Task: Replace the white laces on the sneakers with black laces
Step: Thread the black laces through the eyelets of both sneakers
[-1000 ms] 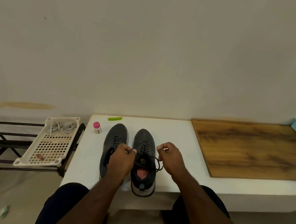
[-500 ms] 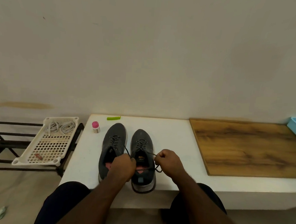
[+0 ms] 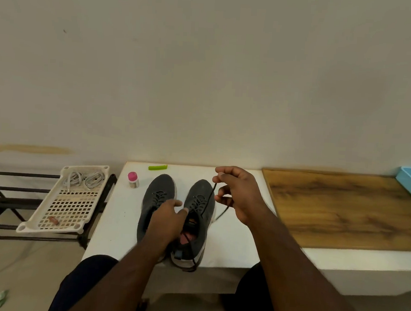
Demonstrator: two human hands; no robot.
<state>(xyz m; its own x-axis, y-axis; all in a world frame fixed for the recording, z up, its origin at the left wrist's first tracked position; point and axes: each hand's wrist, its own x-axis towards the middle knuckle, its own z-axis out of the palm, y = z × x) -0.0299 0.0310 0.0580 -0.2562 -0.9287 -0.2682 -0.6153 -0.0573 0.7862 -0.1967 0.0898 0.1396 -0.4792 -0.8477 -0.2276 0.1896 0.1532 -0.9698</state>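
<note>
Plain cream wall (image 3: 204,71) fills the top of the view, and below it sits a long white table (image 3: 233,241) with a brown wooden board (image 3: 345,212) lying on its right part. Left of the table stands a black metal rack (image 3: 2,188) with a white plastic tray full of holes (image 3: 69,207) on top — two bundles of white laces (image 3: 84,179) lie at the tray's far end.

Two dark grey sneakers sit side by side on the table, toes pointing to the wall. The left sneaker (image 3: 157,195) is partly hidden by the left hand (image 3: 168,219). That hand reaches forward and rests over the gap between the shoes, with its fingers loosely bent and spread a little; I cannot tell if it holds anything. The right sneaker (image 3: 200,203) is threaded with a thin black lace (image 3: 207,200). The right hand (image 3: 239,196) is lifted above and to the right of this shoe, pinching the lace end between thumb and first finger — the lace runs straight down to the shoe's eyelets.

A small bottle with a pink cap (image 3: 133,179) stands near the left sneaker's toe, and a little green plastic piece (image 3: 157,167) lies by the wall.
</note>
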